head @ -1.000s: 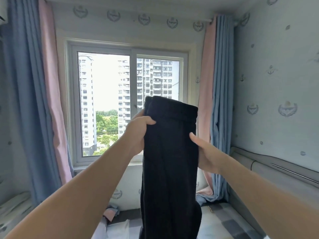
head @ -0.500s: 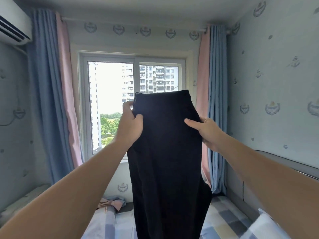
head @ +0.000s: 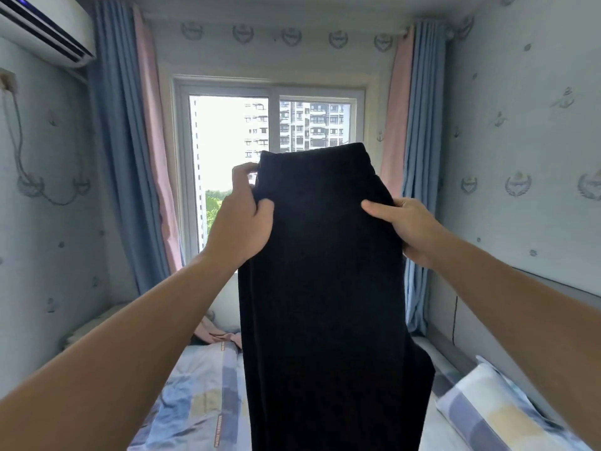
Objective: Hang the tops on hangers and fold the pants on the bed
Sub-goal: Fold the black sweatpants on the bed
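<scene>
A window point(head: 234, 131) is set in the far wall and is flanked by blue-and-pink curtains point(head: 113, 157). Below the window a bed point(head: 201, 402) with a checked blue, grey and yellow cover is seen. A matching pillow point(head: 487, 408) lies below and right of the window, and a pink cloth point(head: 218, 333) is bunched just under the sill. An air conditioner point(head: 45, 27) is mounted above and left of the window.

Black pants point(head: 325, 288) are held up in front of the window, over the bed. Long axis vertical: waistband up, legs hanging down, hems cut off by the lower frame edge. The left edge below the waistband is pinched by the left hand point(head: 240, 229), thumb on the front; the right edge is pinched likewise by the right hand point(head: 406, 226).
</scene>
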Motion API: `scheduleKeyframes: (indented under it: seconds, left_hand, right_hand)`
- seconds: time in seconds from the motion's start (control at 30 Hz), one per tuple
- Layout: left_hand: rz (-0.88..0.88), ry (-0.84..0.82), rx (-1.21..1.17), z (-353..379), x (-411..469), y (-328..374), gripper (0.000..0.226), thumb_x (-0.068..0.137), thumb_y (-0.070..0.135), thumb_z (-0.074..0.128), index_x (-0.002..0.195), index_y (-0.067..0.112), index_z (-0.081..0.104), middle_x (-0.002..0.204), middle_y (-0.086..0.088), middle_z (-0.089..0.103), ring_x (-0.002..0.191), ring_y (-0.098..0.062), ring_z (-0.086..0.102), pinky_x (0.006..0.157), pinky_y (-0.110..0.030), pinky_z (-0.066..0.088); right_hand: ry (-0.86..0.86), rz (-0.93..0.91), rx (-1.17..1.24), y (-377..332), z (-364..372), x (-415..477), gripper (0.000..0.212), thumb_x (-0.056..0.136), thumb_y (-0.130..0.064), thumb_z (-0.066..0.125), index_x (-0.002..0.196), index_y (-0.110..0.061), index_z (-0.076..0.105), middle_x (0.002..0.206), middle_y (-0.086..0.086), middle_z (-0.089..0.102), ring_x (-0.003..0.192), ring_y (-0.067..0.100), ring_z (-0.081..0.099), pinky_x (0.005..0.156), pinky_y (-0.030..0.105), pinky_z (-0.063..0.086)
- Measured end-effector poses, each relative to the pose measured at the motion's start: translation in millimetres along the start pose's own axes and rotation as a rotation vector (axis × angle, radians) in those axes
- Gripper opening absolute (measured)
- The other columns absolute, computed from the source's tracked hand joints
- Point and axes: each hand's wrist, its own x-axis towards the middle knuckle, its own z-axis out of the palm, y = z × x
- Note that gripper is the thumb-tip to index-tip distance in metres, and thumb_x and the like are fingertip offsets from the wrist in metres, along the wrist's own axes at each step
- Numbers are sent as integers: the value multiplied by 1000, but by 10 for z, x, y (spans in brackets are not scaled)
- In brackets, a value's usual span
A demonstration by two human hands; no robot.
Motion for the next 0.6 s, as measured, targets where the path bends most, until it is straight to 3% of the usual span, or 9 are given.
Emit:
scheduleKeyframes:
  seconds: [0.17, 0.23, 0.33, 0.4, 0.5, 0.6]
  left_hand:
    - [-67, -16, 22, -127, -139, -161, 47, 98, 3, 43, 137, 24, 29, 75, -4, 59, 47, -1, 47, 46, -17, 40]
    - [-115, -34, 23, -154, -195, -343, 48, 98, 5, 43, 139, 27, 28, 81, -5, 64, 51, -3, 51, 52, -24, 46]
    - [-215, -66, 4, -168, -279, -752, 51, 99, 7, 43, 140, 31, 26, 94, -2, 69, 71, -24, 67, 67, -44, 60]
    - [-299, -79, -10, -151, -340, -1101, 53, 100, 9, 43, 142, 35, 25, 101, 2, 69, 82, -29, 71, 76, -55, 59]
    - [-397, -99, 26, -62, -474, -1763, 54, 101, 11, 43, 144, 36, 23, 101, 4, 69, 78, -24, 71, 75, -52, 60]
    - [-498, -109, 24, 73, -683, -2569, 52, 99, 9, 44, 141, 36, 27, 93, 0, 71, 73, -30, 69, 70, -53, 58]
  right_hand:
    - [-4, 36, 1, 120, 183, 29, 33, 89, -23, 75, 117, -6, 69, 105, 5, 77, 97, 23, 75, 92, 40, 57]
    - [-12, 60, -3, 268, 296, 103, 31, 88, -23, 75, 114, -6, 69, 103, 6, 78, 96, 23, 75, 92, 40, 57]
    - [-46, 111, -4, 589, 513, 283, 27, 88, -21, 75, 110, -6, 70, 102, 7, 78, 95, 24, 75, 91, 39, 57]
    - [-70, 157, -13, 871, 683, 436, 24, 88, -20, 75, 107, -5, 72, 102, 8, 78, 93, 22, 75, 89, 37, 57]
    - [-121, 250, -36, 1428, 973, 687, 26, 88, -20, 75, 110, -5, 72, 104, 8, 77, 96, 23, 75, 90, 36, 57]
    - [-149, 358, -67, 2158, 1298, 971, 25, 88, -18, 75, 110, -5, 73, 104, 9, 77, 96, 26, 75, 90, 38, 57]
